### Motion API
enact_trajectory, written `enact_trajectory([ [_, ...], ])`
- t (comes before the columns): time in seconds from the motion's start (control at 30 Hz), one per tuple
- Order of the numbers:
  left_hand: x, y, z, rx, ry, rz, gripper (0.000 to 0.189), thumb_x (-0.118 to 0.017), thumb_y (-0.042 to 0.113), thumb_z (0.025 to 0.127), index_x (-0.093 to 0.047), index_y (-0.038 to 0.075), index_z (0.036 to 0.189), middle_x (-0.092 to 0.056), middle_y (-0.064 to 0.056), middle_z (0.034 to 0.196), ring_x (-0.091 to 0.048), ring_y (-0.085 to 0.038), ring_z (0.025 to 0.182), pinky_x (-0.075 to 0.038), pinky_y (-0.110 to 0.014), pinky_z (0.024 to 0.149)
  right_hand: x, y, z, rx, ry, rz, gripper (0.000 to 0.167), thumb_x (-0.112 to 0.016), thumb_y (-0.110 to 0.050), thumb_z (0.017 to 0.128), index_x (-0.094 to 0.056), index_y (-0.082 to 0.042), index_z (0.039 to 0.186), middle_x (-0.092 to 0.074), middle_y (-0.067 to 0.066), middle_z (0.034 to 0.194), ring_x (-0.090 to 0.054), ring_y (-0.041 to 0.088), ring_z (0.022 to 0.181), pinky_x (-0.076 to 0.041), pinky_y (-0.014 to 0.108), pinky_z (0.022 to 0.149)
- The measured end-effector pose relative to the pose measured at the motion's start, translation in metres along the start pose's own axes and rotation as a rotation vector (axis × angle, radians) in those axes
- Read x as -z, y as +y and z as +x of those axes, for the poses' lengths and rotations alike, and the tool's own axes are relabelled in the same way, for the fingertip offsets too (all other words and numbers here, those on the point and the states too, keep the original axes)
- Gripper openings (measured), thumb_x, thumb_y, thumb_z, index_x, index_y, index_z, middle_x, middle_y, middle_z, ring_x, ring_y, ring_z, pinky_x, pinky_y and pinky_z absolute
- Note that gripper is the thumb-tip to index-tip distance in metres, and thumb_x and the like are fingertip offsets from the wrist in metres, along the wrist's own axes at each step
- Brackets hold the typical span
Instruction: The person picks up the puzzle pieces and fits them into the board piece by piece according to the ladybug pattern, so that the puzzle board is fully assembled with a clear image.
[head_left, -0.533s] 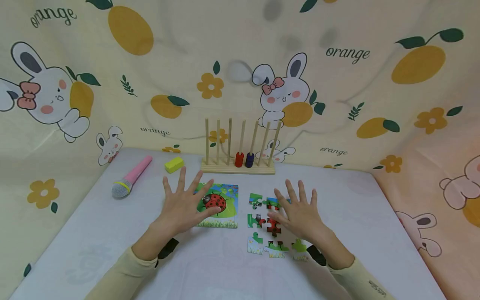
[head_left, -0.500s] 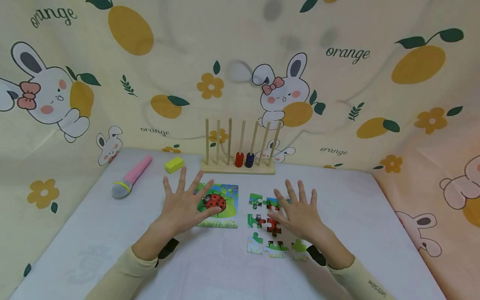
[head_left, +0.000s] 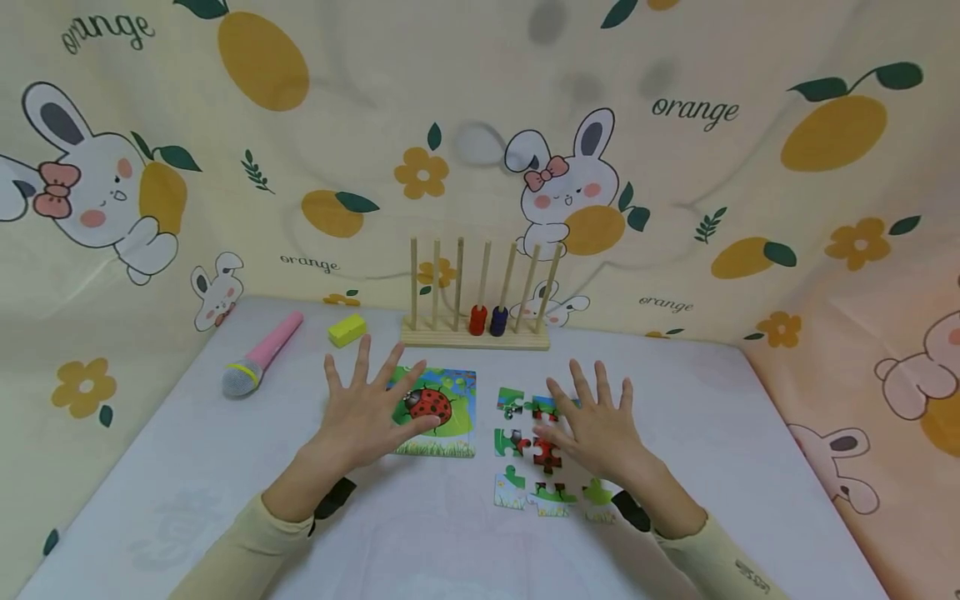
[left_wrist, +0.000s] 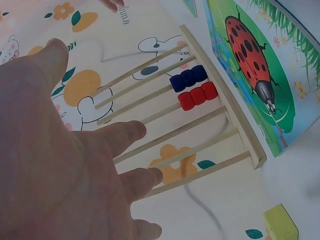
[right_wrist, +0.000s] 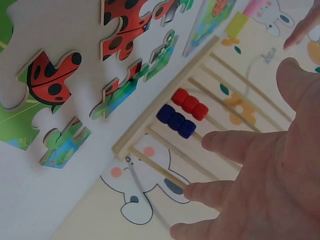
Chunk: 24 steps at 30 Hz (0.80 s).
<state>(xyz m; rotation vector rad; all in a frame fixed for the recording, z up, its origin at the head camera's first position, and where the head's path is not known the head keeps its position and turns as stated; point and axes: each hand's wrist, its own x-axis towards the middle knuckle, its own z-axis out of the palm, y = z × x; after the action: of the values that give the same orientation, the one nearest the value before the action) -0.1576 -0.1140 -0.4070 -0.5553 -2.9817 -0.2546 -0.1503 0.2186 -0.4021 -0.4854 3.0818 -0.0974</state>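
The person's left hand (head_left: 362,423) is held over the left part of the ladybug board (head_left: 448,404), fingers straight and spread wide, the thumb crossing in front of the printed ladybug. The right hand (head_left: 600,433) is spread just as wide, palm down above the right side of the puzzle pieces (head_left: 547,456). Both hands seem to hover rather than rest on anything, though the head view makes the gap beneath them hard to judge.

The ladybug board lies flat on the white table (head_left: 420,542), in front of the person and between the hands. Just to its right, the puzzle pieces lie in loose rows with gaps between them — green, blue and ladybug-red — and some are partly hidden by the right hand.

Behind the board stands a wooden rack (head_left: 450,340) of upright pegs, with red beads (head_left: 477,320) on one peg and blue beads (head_left: 498,321) on the next. To the rack's left sit a yellow block (head_left: 347,331) and, farther left, a pink microphone (head_left: 264,354) lying aslant. A backdrop (head_left: 465,67) printed with rabbits and oranges hangs behind the table.
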Motion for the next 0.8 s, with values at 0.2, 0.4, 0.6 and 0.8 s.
enact_trajectory([
  [0.2, -0.001, 0.0, 0.0, -0.003, 0.01, 0.018, 0.085, -0.046, 0.079, 0.086, -0.038, 0.03, 0.155, -0.02, -0.009, 0.165, 0.004, -0.048, 0.149, 0.004, -0.081, 0.103, 0.0, -0.001, 0.001, -0.002, 0.001, -0.007, 0.077, -0.053, -0.062, 0.095, -0.04, -0.015, 0.154, -0.016, 0.024, 0.163, 0.001, 0.053, 0.147, 0.001, 0.079, 0.106],
  [0.4, -0.003, -0.007, -0.001, -0.01, -0.017, 0.015, 0.087, -0.046, 0.079, 0.086, -0.037, 0.028, 0.155, -0.02, -0.011, 0.165, 0.004, -0.047, 0.149, 0.005, -0.081, 0.103, -0.002, 0.0, 0.008, 0.017, -0.004, -0.019, 0.077, -0.052, -0.062, 0.096, -0.039, -0.014, 0.155, -0.016, 0.024, 0.163, 0.0, 0.051, 0.148, 0.001, 0.078, 0.107],
  [0.6, -0.014, -0.033, 0.003, -0.041, -0.113, -0.017, 0.098, -0.062, 0.07, 0.084, -0.03, 0.014, 0.158, -0.024, -0.017, 0.163, -0.003, -0.046, 0.149, 0.001, -0.082, 0.102, -0.006, 0.002, 0.03, 0.102, -0.007, -0.028, 0.067, -0.067, -0.045, 0.093, -0.051, -0.01, 0.146, -0.036, 0.025, 0.154, -0.021, 0.05, 0.145, -0.008, 0.077, 0.108],
  [0.8, -0.03, -0.062, 0.009, -0.083, -0.23, -0.12, 0.098, -0.071, 0.055, 0.086, -0.028, 0.0, 0.155, -0.024, -0.018, 0.162, -0.003, -0.048, 0.149, -0.001, -0.083, 0.102, -0.008, 0.004, 0.061, 0.183, -0.052, 0.091, 0.043, -0.079, -0.026, 0.087, -0.069, -0.007, 0.124, -0.063, 0.017, 0.128, -0.049, 0.043, 0.126, -0.022, 0.075, 0.105],
])
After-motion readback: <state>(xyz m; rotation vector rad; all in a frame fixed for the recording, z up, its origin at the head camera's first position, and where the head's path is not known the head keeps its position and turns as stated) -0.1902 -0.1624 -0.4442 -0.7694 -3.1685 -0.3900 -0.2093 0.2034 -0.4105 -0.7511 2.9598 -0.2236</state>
